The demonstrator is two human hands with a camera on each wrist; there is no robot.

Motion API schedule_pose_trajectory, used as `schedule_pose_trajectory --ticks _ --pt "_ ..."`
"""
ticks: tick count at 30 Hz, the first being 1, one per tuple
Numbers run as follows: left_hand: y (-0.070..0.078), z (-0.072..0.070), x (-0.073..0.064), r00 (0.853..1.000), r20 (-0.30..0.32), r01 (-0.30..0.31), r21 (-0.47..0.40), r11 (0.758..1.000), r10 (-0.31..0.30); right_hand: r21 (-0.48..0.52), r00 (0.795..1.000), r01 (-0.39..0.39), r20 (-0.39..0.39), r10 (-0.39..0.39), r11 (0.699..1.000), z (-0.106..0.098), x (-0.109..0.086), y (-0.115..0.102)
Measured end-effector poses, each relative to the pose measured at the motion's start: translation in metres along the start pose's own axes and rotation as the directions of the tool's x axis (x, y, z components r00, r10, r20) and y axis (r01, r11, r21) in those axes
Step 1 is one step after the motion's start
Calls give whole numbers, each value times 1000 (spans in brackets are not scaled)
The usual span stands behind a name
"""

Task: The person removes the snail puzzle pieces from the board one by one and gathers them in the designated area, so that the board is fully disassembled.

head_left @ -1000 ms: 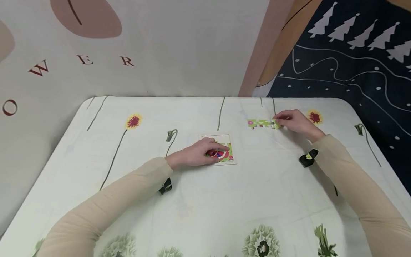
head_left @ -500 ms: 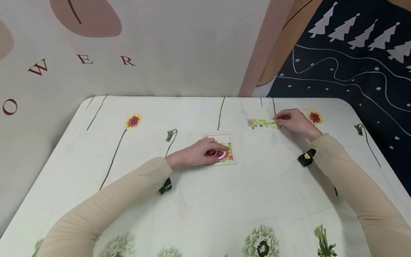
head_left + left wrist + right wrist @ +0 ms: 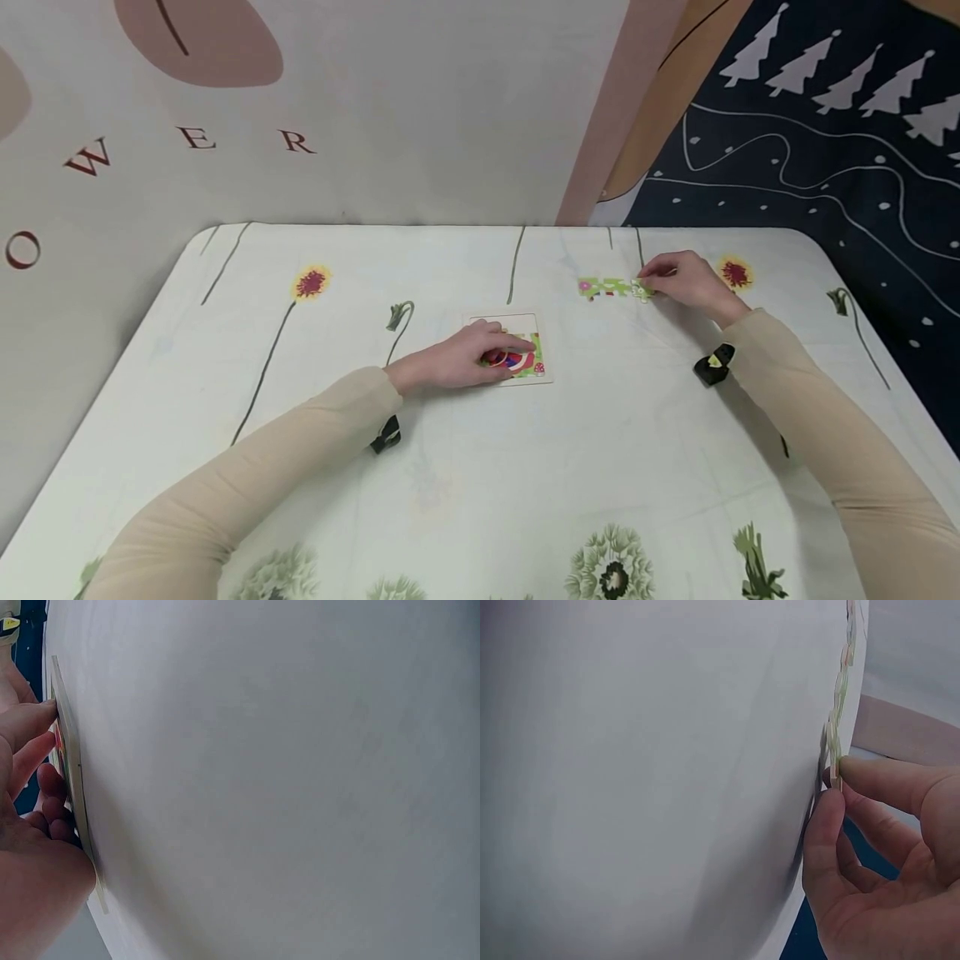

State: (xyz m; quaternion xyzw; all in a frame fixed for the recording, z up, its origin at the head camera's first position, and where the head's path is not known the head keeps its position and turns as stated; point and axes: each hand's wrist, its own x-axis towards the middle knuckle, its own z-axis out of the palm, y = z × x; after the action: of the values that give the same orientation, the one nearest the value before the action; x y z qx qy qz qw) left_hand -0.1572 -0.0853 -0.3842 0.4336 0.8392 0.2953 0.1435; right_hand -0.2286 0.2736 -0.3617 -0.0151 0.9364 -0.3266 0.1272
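Broadly, a white cloth (image 3: 465, 475) printed with flowers covers the table, its rounded far corners meeting a pale grey wall (image 3: 427, 117). Red-centred yellow blooms, thin dark stems and, towards the near edge, greenish seed heads make up the print. On the wall stand the dark red letters O, W, E and R below a dusky pink shape (image 3: 202, 42); further right a pink band and a brown one slant down, then a navy panel (image 3: 810, 158) shows white fir trees and wavy lines.

Near the middle of the cloth lies a thin puzzle board (image 3: 517, 323) with a colourful picture partly covered by the person's left hand (image 3: 465, 354). Its index finger stretches across the picture, with thumb and fingers apart and the remaining fingers bent under. Beyond the board and to its right runs a row of green pieces (image 3: 615, 288). At the row's right end the right hand (image 3: 688, 282) pinches a puzzle piece (image 3: 643, 292) between thumb and fingertips. Both sleeves are beige.
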Motion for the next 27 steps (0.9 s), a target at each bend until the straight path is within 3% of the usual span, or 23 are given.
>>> schedule_pose_trajectory --ticks 19,27 --pt "-1 0 1 1000 5 7 -1 1000 -7 -16 1000 -12 -25 11 1000 3 3 -2" --pt "4 1 -1 999 21 27 41 999 -28 -55 1000 3 -24 -4 999 4 1 -3"
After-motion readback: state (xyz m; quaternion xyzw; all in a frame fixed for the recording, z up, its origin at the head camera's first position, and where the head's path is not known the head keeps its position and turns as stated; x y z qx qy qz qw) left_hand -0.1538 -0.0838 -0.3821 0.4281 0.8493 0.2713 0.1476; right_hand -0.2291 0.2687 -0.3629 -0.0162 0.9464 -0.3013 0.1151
